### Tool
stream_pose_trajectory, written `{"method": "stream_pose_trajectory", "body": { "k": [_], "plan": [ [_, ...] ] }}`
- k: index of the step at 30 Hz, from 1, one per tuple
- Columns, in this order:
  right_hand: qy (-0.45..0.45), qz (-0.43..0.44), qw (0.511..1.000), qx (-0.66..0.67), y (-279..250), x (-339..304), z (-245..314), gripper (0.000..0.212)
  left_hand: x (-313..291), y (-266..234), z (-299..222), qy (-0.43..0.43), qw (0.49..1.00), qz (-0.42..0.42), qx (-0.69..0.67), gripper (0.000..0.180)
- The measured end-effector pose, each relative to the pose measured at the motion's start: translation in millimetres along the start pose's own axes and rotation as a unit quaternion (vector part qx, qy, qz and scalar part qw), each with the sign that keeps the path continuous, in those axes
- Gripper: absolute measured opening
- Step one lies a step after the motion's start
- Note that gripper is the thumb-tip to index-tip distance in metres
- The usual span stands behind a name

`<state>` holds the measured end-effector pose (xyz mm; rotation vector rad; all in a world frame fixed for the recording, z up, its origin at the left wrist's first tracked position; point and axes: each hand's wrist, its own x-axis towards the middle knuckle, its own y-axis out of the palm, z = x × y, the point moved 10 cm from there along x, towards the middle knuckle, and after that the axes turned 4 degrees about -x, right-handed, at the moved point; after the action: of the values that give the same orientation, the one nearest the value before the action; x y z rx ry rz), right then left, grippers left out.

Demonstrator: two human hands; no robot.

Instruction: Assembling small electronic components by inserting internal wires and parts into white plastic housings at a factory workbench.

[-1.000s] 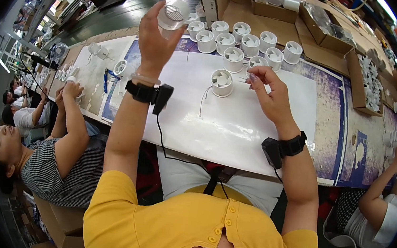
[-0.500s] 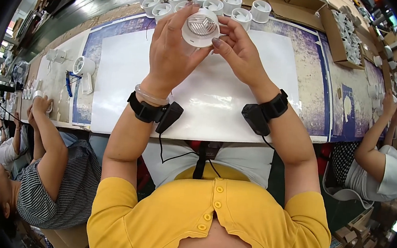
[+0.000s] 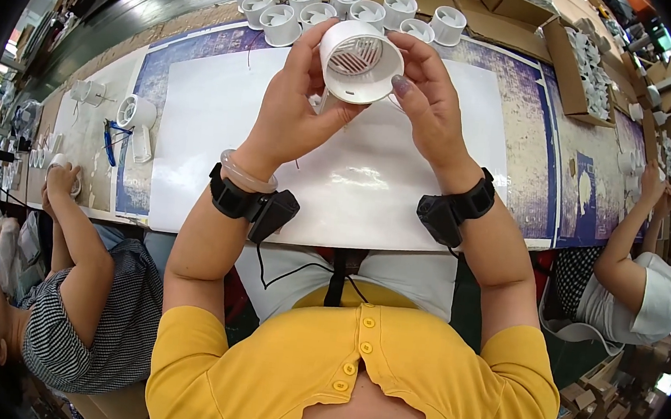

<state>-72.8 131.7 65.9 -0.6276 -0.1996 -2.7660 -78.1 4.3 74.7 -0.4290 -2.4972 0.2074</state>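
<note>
Between my two hands, above the white sheet (image 3: pixel 336 201), I hold up a round white plastic fan housing (image 3: pixel 375 88), its slatted grille seen inside the open ring. My left hand (image 3: pixel 302 97) grips its left side, thumb under the lower rim. Curled fingers of my right hand (image 3: pixel 431 97) press its right side, with the thumb near the rim. Some thin wire shows beside the housing. Behind it, at the far edge of the table, stand several white fan housings (image 3: pixel 280 26) with blades inside.
Left on the table lie blue-handled pliers (image 3: pixel 110 142), another white fan housing (image 3: pixel 136 112) and a white flat piece (image 3: pixel 141 144). A cardboard box (image 3: pixel 578 75) of white parts stands back right. Co-workers sit on the left (image 3: pixel 92 307) and right (image 3: pixel 631 286).
The housing has come a little nearer and to the right, and has tilted so more of its inner wall shows. Both hands keep hold of it.
</note>
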Motion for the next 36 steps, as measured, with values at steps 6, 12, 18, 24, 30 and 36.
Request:
{"method": "stream_pose_trajectory", "body": {
  "k": [6,12,18,24,30,36],
  "plan": [
    [0.047,-0.010,0.999,-0.016,2,-3,-6,0.057,-9,16,21,-0.159,0.948,0.012,-0.276,0.070],
    [-0.264,-0.091,0.875,-0.395,3,-14,66,0.071,-10,11,35,-0.193,0.924,0.021,-0.329,0.069],
    [-0.296,-0.065,0.743,-0.597,43,-19,84,0.069,-7,8,19,-0.115,0.975,-0.023,-0.187,0.073],
    [-0.234,-0.067,0.758,-0.605,39,-13,85,0.075,-6,7,-21,0.082,0.990,-0.055,0.097,0.078],
    [-0.215,-0.057,0.883,-0.414,30,-14,54,0.057,-9,5,-30,0.125,0.968,-0.066,0.207,0.079],
    [-0.194,-0.019,0.961,-0.195,12,-6,52,0.064,-3,-44,-25,0.134,0.958,-0.152,0.202,0.074]
  ]
}}
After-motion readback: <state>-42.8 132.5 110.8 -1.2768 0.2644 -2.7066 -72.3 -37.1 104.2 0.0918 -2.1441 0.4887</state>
